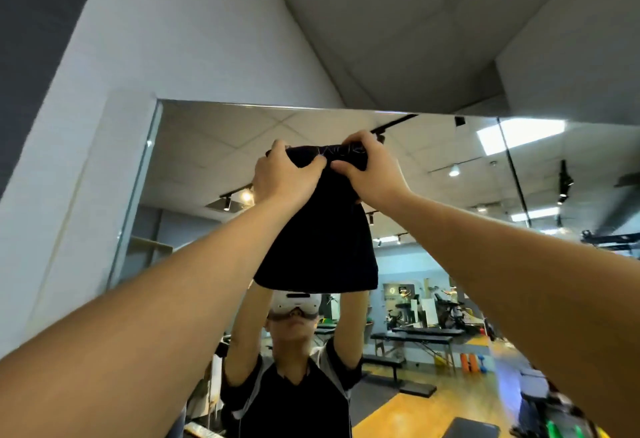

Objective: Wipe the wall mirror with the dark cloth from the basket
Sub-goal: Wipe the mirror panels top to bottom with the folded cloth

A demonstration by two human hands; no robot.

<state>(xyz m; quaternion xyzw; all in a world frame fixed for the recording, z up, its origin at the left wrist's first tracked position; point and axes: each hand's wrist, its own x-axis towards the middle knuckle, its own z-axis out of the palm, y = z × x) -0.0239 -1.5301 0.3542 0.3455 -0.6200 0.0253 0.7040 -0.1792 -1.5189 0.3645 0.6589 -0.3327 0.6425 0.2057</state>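
Note:
The wall mirror (194, 160) fills the lower part of the head view, its top edge running across the middle. A dark cloth (318, 250) hangs against the glass a little below that top edge. My left hand (280, 174) grips the cloth's upper left corner. My right hand (367, 167) grips the upper right part, close beside the left. Both arms are raised high. The basket is out of view.
A white wall (138, 39) and ceiling (415, 22) rise above the mirror. The mirror's left frame (138, 188) meets the wall. A vertical seam (516, 174) divides the glass at right. The reflection shows a person and gym benches (412, 337).

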